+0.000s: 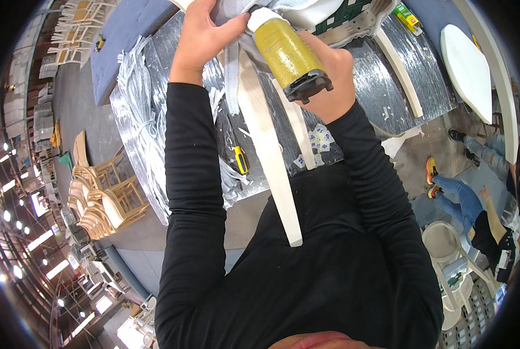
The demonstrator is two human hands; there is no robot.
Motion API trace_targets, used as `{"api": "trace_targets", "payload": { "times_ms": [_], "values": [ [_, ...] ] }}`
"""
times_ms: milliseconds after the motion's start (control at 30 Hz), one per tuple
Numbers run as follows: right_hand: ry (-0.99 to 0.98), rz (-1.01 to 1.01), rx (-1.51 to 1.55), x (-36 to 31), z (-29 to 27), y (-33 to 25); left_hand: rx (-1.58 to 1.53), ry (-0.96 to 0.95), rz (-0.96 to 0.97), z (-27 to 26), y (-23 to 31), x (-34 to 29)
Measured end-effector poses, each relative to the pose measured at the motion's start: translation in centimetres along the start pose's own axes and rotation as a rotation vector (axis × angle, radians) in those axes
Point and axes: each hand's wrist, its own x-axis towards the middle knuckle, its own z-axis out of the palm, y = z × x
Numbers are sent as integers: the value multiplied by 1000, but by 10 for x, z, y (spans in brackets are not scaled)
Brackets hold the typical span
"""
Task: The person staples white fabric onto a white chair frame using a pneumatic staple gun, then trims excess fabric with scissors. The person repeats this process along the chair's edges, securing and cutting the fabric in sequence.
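Note:
My right hand grips a roll of yellow-green tape or film on a black and white dispenser handle, held near the top of the picture. My left hand presses on grey-white wrapping material around a pale chair part. A pale wooden chair leg runs down from between my hands toward my body. A second pale leg lies beside it. Both forearms are in black sleeves.
A table covered in silver foil carries white strips, a yellow utility knife, small white pads and another chair frame. Stacked wooden chairs stand at left. A person in jeans crouches at right near a white chair.

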Motion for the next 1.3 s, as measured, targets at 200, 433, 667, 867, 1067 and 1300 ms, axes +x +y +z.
{"api": "trace_targets", "payload": {
  "times_ms": [200, 433, 667, 867, 1067, 1300],
  "values": [
    [-30, 55, -1, 0, 4, 1, -365, -33, -73, -6, 6, -3],
    [10, 16, 9, -2, 8, -2, -148, -110, -89, -9, 26, -3],
    [15, -6, 6, -5, 12, -1, -88, -113, -7, -11, 5, -3],
    [-37, 12, -9, -8, 14, 3, -115, -123, -56, -9, 21, -1],
    [-13, 34, -13, -12, 20, 5, -171, -112, -22, -9, 4, -3],
    [6, 14, -19, -14, 22, 6, -159, -111, -7, -11, -2, -2]
  ]
}}
